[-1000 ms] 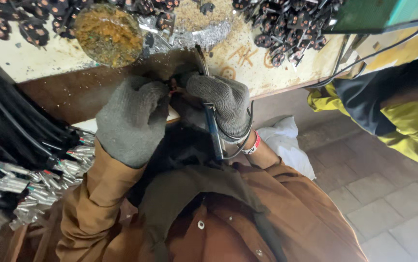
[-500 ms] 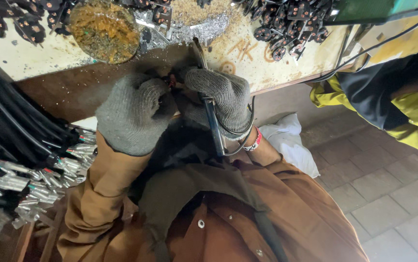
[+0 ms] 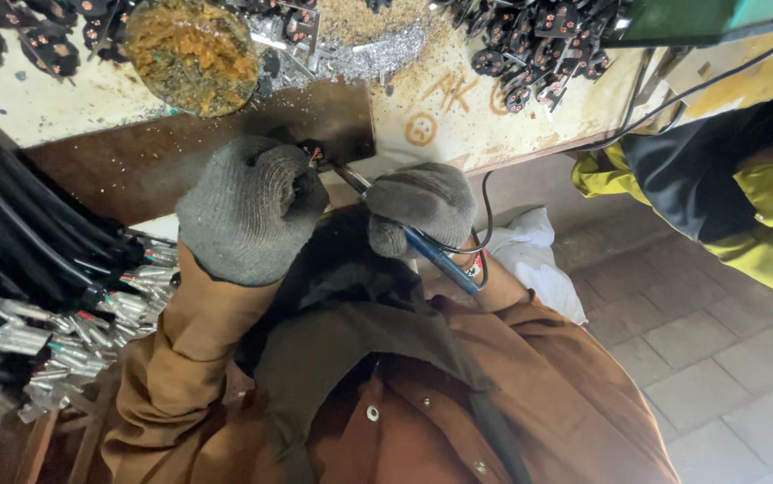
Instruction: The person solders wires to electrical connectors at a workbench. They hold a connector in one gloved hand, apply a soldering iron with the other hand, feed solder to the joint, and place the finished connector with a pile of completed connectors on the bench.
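Note:
My left hand [image 3: 252,208], in a grey knit glove, is closed around a small dark connector with wire ends [image 3: 313,154] that sticks out by the thumb. My right hand [image 3: 422,204], also gloved, grips a blue-handled soldering iron [image 3: 440,260]. The iron's metal shaft runs up and left, and its tip sits at the connector. A thin black cord loops from the iron's handle around my right wrist. Both hands hover just in front of the workbench edge [image 3: 422,166], above my brown jacket.
A round dish of brownish paste [image 3: 194,54] and metal shavings lie on the bench. Black connectors [image 3: 530,40] are heaped at the back right. Black cables and a bundle of metal-tipped wires [image 3: 46,345] fill the left. A person in a yellow jacket [image 3: 745,206] stands at the right.
The iron's shaft has swung from pointing up at the bench to slanting left, its tip now at the piece in my left hand. My right hand has dropped slightly.

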